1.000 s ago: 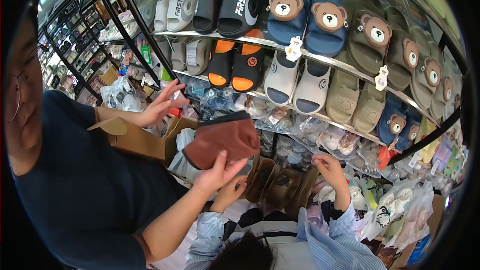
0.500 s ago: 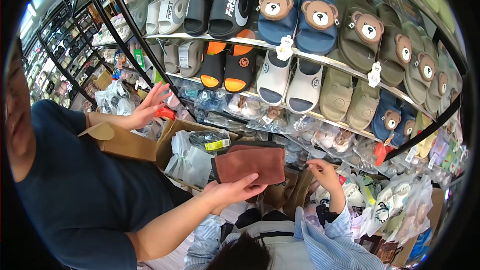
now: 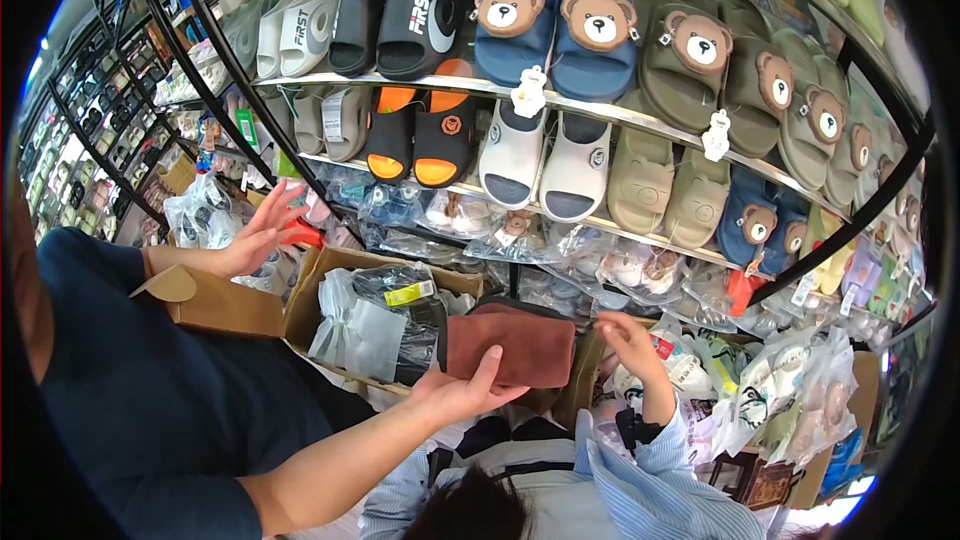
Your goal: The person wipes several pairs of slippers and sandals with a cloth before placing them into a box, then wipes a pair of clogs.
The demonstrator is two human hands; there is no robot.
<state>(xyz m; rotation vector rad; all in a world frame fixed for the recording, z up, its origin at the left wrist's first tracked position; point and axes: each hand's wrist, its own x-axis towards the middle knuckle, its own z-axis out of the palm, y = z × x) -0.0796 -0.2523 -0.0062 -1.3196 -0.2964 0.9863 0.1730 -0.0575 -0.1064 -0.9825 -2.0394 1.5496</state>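
My right hand [image 3: 640, 355], with a black band at the wrist, is raised just right of a flat reddish-brown fabric piece [image 3: 520, 345] with a dark edge. Its fingers point left, loosely bent and apart, and I see nothing in them. The fabric piece rests in the hand of another person [image 3: 465, 390], whose thumb lies on top. On my left side only the striped sleeve [image 3: 395, 495] shows. That person's forearm and the fabric piece hide my left hand, so its fingers cannot be made out.
A person in a dark shirt [image 3: 170, 380] stands at my left, other hand [image 3: 265, 235] spread. By them is a brown cardboard box [image 3: 225, 305]. An open carton [image 3: 300, 310] holds bagged goods. Shelves of slides [image 3: 600, 30] stand ahead; bagged footwear [image 3: 790, 380] is at right.
The view has shifted, so the shelves appear farther left. The other person's hand and the fabric piece sit slightly lower and farther right in the picture, closer to my right hand.
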